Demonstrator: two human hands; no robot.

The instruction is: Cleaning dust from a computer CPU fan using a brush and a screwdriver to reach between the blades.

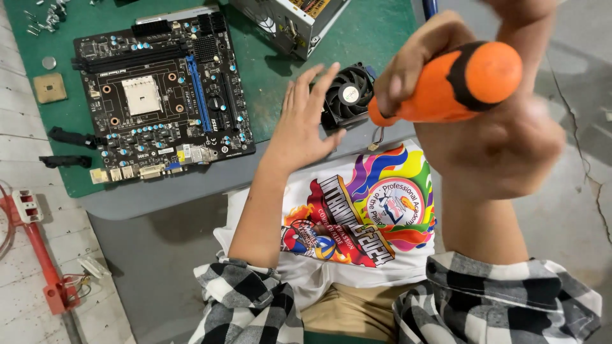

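Observation:
My right hand (484,137) is raised close to the camera, fingers wrapped round the orange and black handle of a screwdriver (456,83); its shaft is hidden. My left hand (306,114) is flat and open, fingers spread, over the table edge, its fingertips next to a black cooler fan (347,94). A black motherboard (162,89) with a blue slot lies on the green mat (370,32), left of my left hand.
A grey metal power supply box (287,16) stands at the back. A small square chip (50,87), a coin cell (49,62), two black brackets (70,137) and loose screws (44,16) lie left of the board. A red tool (38,245) lies on the floor.

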